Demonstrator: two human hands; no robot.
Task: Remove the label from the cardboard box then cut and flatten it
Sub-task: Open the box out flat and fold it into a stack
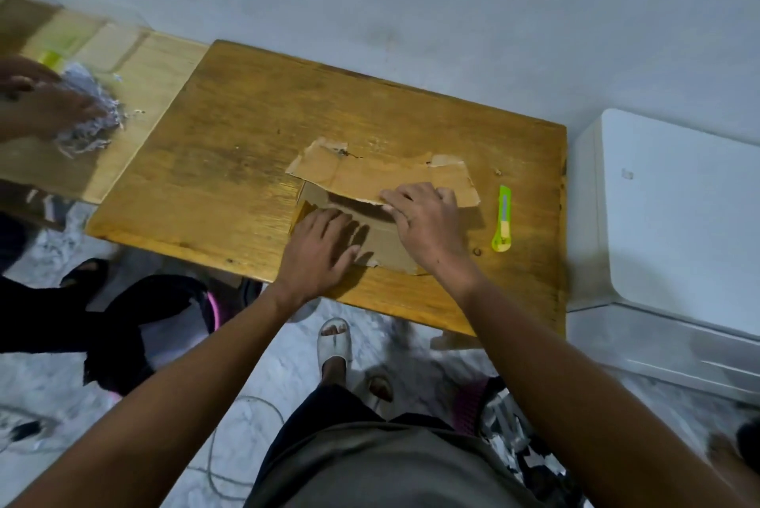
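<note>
The brown cardboard box [362,174] lies cut open and nearly flat on the wooden table [230,162], its torn upper panel folded over the lower one. My left hand [318,252] presses flat on the lower panel with fingers spread. My right hand [423,219] rests on the near edge of the upper panel, fingers bent over that edge. A green and yellow utility knife [502,218] lies on the table to the right of the box, apart from both hands.
Another person's hands [37,100] handle shredded paper [92,108] on a lighter table at the far left. A white appliance [674,219] stands right of the table. My sandalled feet [335,343] and a cable are on the floor below.
</note>
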